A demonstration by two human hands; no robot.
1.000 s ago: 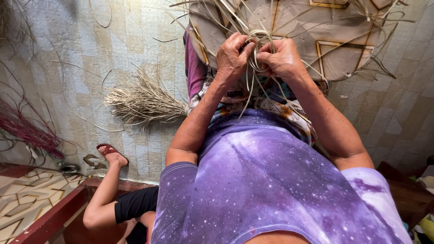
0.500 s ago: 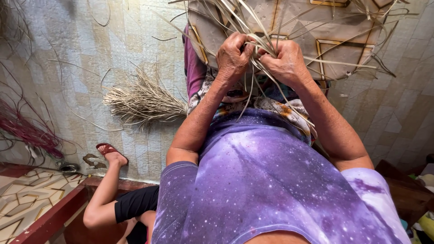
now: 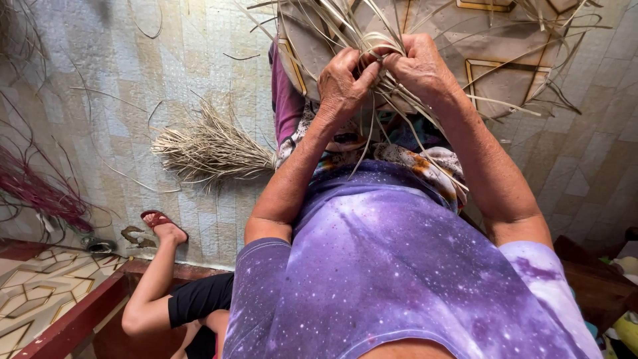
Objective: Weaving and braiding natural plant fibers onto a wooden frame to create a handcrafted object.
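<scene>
Gripping a bunch of pale dried strips (image 3: 382,63), both hands meet over the person's lap, just in front of a round patterned board (image 3: 492,40) that lies across the knees. The left hand (image 3: 342,83) is closed on the strips from the near side, thumb pressed against the bundle; the right hand (image 3: 419,66) is clenched around a loop of them at the top, fingers curled tight. The strips look light, thin and springy — flat ribbons that bend easily but probably crease or split if folded hard. Loose ends fan out over the board and trail down toward the purple shirt (image 3: 399,266), so the firm place to hold seems to be where the strands cross, close to the knuckles, rather than out at the whippy tips. They look dry and fairly smooth, likely to slide unless pinched.

Further out on the woven mat (image 3: 133,80) lies a tied sheaf of the same pale fibre (image 3: 212,149), and at the left edge a heap of reddish-dyed strands (image 3: 40,189). Another person's leg with a red sandal (image 3: 156,223) rests at lower left.
</scene>
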